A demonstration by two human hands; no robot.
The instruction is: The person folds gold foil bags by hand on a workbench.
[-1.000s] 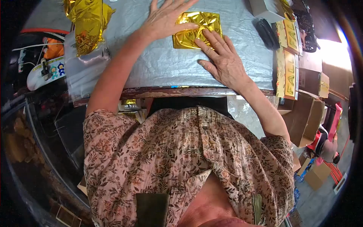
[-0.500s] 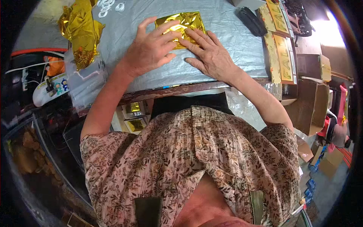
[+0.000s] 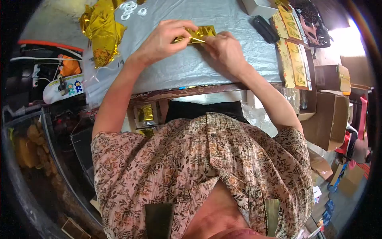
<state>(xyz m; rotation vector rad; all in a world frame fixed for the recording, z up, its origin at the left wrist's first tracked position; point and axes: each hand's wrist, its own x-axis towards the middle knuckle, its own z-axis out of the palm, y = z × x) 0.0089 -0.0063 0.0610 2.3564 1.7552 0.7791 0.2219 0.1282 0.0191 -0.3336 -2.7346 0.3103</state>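
A folded piece of gold foil (image 3: pixel 197 33) is lifted at its near edge off the grey-covered table (image 3: pixel 191 67). My left hand (image 3: pixel 165 38) pinches the foil's left side with curled fingers. My right hand (image 3: pixel 225 47) grips its right side, fingers closed over the edge. Both hands meet over the foil near the table's middle.
A crumpled heap of gold foil (image 3: pixel 101 30) lies at the table's left, with white rings (image 3: pixel 129 7) beyond it. A black case (image 3: pixel 266 28) and gold "FALL" packets (image 3: pixel 296 59) sit at the right. Cardboard boxes (image 3: pixel 326 119) stand on the floor to the right.
Both hands went from pressing flat on the foil to pinching it and lifting its near edge. The foil now looks narrower, folded over.
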